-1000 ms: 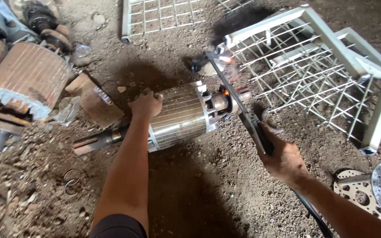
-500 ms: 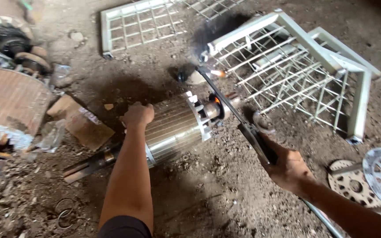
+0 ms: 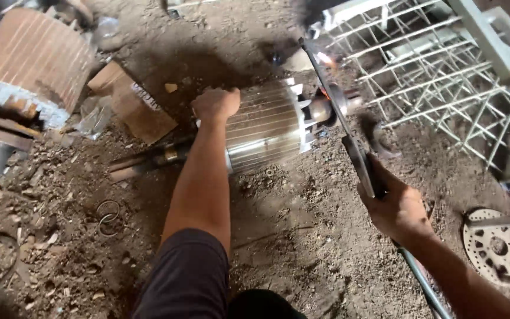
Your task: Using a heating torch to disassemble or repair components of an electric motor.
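A silver ribbed motor rotor point(image 3: 267, 127) lies on its side on the dirt floor, its shaft point(image 3: 149, 158) pointing left. My left hand point(image 3: 215, 104) rests on top of the rotor, fingers curled against it. My right hand point(image 3: 392, 205) grips the handle of a long dark cutting torch point(image 3: 340, 112). The torch tip sits at the rotor's right shaft end point(image 3: 321, 109), where a small bright glow shows. A hose point(image 3: 421, 283) trails from the torch past my right forearm.
White wire-grid metal frames point(image 3: 438, 71) lie at the upper right. A larger rusty rotor point(image 3: 28, 62) sits upper left beside a cardboard scrap point(image 3: 131, 106). A perforated metal disc point(image 3: 497, 245) lies at the right edge. Wire rings point(image 3: 108, 214) and debris litter the dirt.
The view has moved closer and shifted right. My left hand stays on the rotor and my right hand keeps the torch at the shaft end.
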